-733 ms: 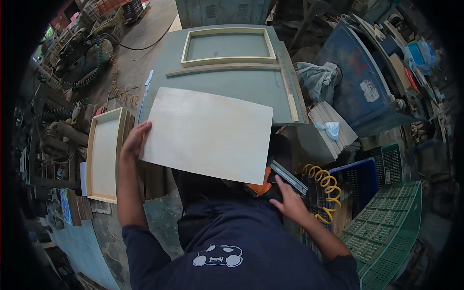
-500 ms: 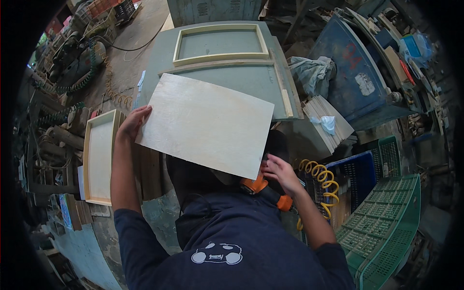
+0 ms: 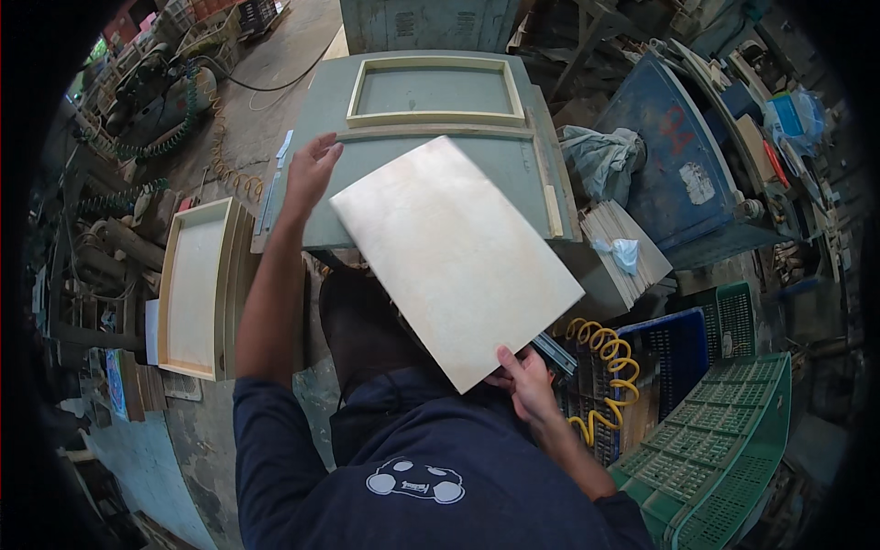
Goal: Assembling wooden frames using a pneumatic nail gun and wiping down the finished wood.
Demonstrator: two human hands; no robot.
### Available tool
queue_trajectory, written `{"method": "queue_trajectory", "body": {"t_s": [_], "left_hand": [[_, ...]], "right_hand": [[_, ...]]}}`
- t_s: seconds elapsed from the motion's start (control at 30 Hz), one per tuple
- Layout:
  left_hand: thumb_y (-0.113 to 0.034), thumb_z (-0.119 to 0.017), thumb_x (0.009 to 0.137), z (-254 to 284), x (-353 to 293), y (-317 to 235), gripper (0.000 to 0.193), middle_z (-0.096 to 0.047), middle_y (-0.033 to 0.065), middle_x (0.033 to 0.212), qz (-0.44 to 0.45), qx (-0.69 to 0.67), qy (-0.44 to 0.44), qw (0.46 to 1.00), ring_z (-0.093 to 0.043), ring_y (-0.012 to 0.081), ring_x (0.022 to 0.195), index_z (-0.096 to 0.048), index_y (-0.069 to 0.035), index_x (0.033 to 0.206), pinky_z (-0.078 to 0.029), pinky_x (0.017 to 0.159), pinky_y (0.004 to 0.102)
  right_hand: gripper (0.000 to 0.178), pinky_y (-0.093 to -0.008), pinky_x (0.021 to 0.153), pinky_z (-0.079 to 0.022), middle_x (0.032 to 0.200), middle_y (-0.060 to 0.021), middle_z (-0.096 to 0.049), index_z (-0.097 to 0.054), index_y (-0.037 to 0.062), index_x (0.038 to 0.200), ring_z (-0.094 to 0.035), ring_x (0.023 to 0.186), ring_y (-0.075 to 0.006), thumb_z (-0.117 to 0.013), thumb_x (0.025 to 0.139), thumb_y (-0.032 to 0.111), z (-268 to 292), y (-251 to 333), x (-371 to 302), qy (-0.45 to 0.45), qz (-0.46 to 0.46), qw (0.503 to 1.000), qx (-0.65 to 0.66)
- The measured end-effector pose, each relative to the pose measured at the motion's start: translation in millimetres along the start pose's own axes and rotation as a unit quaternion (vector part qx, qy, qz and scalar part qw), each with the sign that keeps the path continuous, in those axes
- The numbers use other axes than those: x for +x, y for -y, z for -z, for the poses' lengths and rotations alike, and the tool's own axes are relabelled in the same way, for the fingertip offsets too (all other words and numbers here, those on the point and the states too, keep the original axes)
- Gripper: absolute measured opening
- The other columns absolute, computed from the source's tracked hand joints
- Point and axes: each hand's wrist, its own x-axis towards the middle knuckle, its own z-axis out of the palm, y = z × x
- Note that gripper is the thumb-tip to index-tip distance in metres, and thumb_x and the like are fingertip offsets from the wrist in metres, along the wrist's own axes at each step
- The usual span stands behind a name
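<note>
Head view, looking down over the person's dark blue top: the right hand [image 3: 524, 380] grips the near corner of a pale plywood panel [image 3: 456, 252], fingers [image 3: 513, 359] curled around its lower edge, thumb side hidden under the sheet. That panel is lifted off everything and tilted, its long side running from upper left to lower right, and it hangs above the near edge of the grey-green worktop [image 3: 513, 174] and the dark gap in front of it. The left hand [image 3: 310, 171] is raised beside the panel's far left corner, fingers spread and released, just apart from the sheet's edge and holding nothing; it hovers over the left part of the worktop.

On the far half of the worktop lies a light wooden frame [image 3: 435, 92], flat, with the grey surface showing through its opening. A narrow wooden strip [image 3: 553, 198] lies along the worktop's right edge. To the person's left, a shallow wooden tray [image 3: 194, 289] leans against a stack of similar pieces. To the right stand a coiled yellow air hose [image 3: 600, 353], a blue crate [image 3: 678, 339] and green crates [image 3: 733, 440]. A stack of thin boards [image 3: 614, 247] with a crumpled blue-white rag on top sits just right of the panel.
</note>
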Motion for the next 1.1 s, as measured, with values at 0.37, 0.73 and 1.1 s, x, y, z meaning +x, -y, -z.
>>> {"method": "queue_trajectory", "body": {"t_s": [0.37,0.73,1.1], "left_hand": [[-0.036,-0.060,0.090,-67,-242,-91,0.067,-0.052,0.0116,0.126,0.405,-0.221,0.220,0.860,-0.050,0.0219,0.117,-0.030,-0.006,0.141,-0.047,0.089,0.0393],[-0.032,-0.056,0.093,-69,-236,-53,0.038,-0.060,0.0087,0.110,0.416,-0.313,0.215,0.826,-0.060,0.0216,0.101,-0.052,-0.004,0.118,-0.049,0.088,0.0394],[-0.045,-0.047,0.095,-78,-244,-45,0.048,-0.060,0.0068,0.104,0.409,-0.456,0.210,0.762,-0.059,0.0165,0.099,-0.048,-0.004,0.121,-0.050,0.088,0.0366]], "right_hand": [[0.042,-0.0414,0.095,-0.045,0.120,-0.0093,-0.054,-0.040,0.0071,0.129,-0.056,0.110,-0.0244,-0.052,0.096,0.029,-32,-28,32,0.004,-0.021,0.994,0.105],[0.079,-0.0388,0.082,-0.051,0.113,-0.0238,-0.060,-0.036,-0.0008,0.135,-0.062,0.101,-0.0312,-0.071,0.078,0.043,41,28,13,0.077,0.085,0.765,-0.634],[0.116,-0.0435,0.090,-0.047,0.107,-0.0342,-0.057,0.005,0.0077,0.146,-0.059,0.101,-0.0432,-0.076,0.065,0.025,57,18,23,0.143,-0.052,0.672,-0.725]]}}
